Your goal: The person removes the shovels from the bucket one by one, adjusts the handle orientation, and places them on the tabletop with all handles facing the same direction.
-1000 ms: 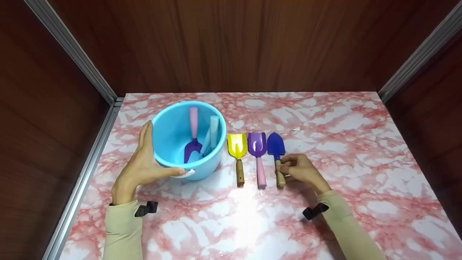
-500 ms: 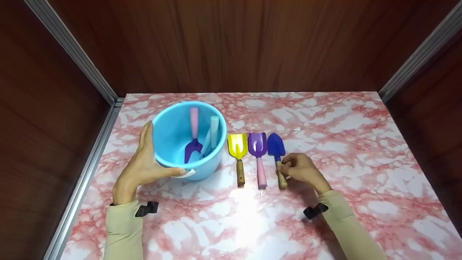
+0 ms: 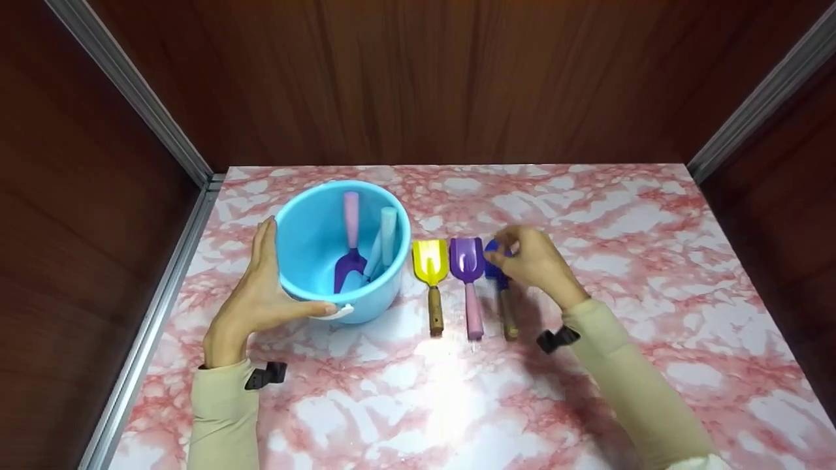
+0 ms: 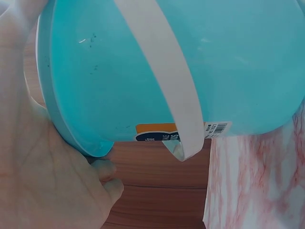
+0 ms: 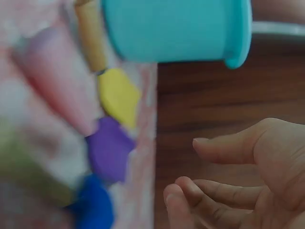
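Note:
My left hand (image 3: pixel 251 303) holds a light blue bucket (image 3: pixel 304 235) by its rim, thumb along the front and fingers along the left side. The bucket stands tilted toward me. Inside lean a purple scoop (image 3: pixel 349 266) with a pink handle and light blue tools (image 3: pixel 388 228), partly hidden. My right hand (image 3: pixel 532 261) hovers over a blue trowel (image 3: pixel 498 273), covering part of its blade. In the right wrist view, the thumb and fingers of this hand stand apart with nothing between them. Left of the trowel lie a purple shovel (image 3: pixel 466 261) and a yellow shovel (image 3: pixel 429 261).
The tools lie in a row on a table (image 3: pixel 627 274) with a pink-and-white marbled top. Dark wooden panels (image 3: pixel 457 78) close off the back and both sides. A white bail handle (image 4: pixel 167 71) hangs across the bucket's outer wall.
My right hand has let go of the blue trowel's wooden handle and moved up and away from me, over its blade. The left hand and bucket stay in place.

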The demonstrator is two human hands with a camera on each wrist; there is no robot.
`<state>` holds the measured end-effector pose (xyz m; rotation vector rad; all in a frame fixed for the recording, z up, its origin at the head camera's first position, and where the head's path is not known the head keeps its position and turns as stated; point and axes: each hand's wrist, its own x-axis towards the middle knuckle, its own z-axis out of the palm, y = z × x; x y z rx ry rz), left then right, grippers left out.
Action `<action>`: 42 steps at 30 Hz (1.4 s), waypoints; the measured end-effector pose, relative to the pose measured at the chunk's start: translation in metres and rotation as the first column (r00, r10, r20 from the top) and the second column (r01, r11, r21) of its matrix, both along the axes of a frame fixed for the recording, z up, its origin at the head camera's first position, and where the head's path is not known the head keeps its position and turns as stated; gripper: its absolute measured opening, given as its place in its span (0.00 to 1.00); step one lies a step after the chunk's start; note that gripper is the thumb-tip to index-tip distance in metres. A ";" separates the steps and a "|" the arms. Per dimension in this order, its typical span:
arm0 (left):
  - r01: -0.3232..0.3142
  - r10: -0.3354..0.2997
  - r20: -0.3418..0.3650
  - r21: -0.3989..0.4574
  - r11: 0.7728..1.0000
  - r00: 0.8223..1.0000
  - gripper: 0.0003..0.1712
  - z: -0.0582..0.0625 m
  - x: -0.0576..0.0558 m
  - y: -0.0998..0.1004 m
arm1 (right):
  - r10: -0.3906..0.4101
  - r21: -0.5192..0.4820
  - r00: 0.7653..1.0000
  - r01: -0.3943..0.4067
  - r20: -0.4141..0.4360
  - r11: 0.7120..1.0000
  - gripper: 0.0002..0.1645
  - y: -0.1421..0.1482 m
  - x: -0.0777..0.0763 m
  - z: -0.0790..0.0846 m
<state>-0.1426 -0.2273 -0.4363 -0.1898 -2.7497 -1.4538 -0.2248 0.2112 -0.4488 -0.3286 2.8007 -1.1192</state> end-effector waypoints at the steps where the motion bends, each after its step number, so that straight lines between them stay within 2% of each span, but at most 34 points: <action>1: 0.000 0.000 0.004 0.001 1.000 1.000 0.88 0.000 0.000 0.000 | 0.010 0.003 1.000 -0.010 -0.024 1.000 0.21 -0.007 -0.002 0.007; 7: 0.000 -0.001 0.019 0.028 1.000 1.000 0.88 -0.001 0.000 0.000 | 0.117 -0.022 0.980 -0.122 -0.163 0.992 0.21 -0.050 -0.007 0.044; 14: 0.006 -0.006 0.006 0.042 0.999 1.000 0.88 -0.002 -0.001 -0.001 | 0.261 -0.014 0.916 -0.278 -0.304 0.961 0.20 -0.103 -0.013 0.065; 18: 0.012 -0.012 0.004 0.043 0.999 1.000 0.88 -0.001 0.000 -0.001 | 0.344 0.080 0.869 -0.339 -0.354 0.938 0.21 -0.128 -0.020 0.070; 21: 0.019 -0.019 0.004 0.047 0.999 1.000 0.87 -0.001 0.000 -0.001 | 0.404 0.201 0.831 -0.352 -0.382 0.914 0.22 -0.145 -0.024 0.074; 23: 0.017 -0.017 0.000 0.036 0.999 1.000 0.88 -0.001 0.000 -0.001 | 0.454 0.298 0.805 -0.358 -0.381 0.885 0.23 -0.157 -0.025 0.078; 24: 0.015 -0.015 -0.002 0.032 0.999 1.000 0.88 -0.001 0.000 -0.001 | 0.486 0.353 0.789 -0.363 -0.375 0.862 0.24 -0.163 -0.026 0.080; 26: 0.011 -0.011 -0.001 0.016 1.000 1.000 0.89 0.000 0.001 -0.001 | 0.562 0.477 0.747 -0.372 -0.356 0.796 0.26 -0.177 -0.028 0.083; 27: 0.008 -0.008 -0.003 0.007 1.000 1.000 0.90 0.000 0.000 -0.001 | 0.603 0.540 0.721 -0.375 -0.341 0.754 0.26 -0.184 -0.028 0.085; 31: 0.000 0.000 0.006 -0.019 1.000 1.000 0.91 -0.001 0.000 -0.002 | 0.751 0.761 0.600 -0.341 -0.276 0.552 0.27 -0.211 -0.029 0.085; 33: 0.001 -0.001 0.008 -0.028 1.000 1.000 0.91 -0.001 -0.001 -0.001 | 0.787 0.824 0.565 -0.306 -0.246 0.477 0.28 -0.220 -0.028 0.082; 35: 0.001 0.000 0.020 -0.042 0.999 1.000 0.92 -0.002 -0.001 -0.001 | 0.802 0.861 0.556 -0.277 -0.218 0.427 0.25 -0.226 -0.028 0.079; 38: -0.003 0.005 0.033 -0.051 0.999 0.999 0.91 -0.002 0.000 -0.001 | 0.805 0.895 0.570 -0.255 -0.167 0.367 0.21 -0.232 -0.028 0.073; 42: -0.009 0.010 0.025 -0.036 0.999 1.000 0.90 -0.001 0.000 -0.003 | 0.818 0.951 0.567 -0.189 -0.097 0.244 0.15 -0.241 -0.029 0.067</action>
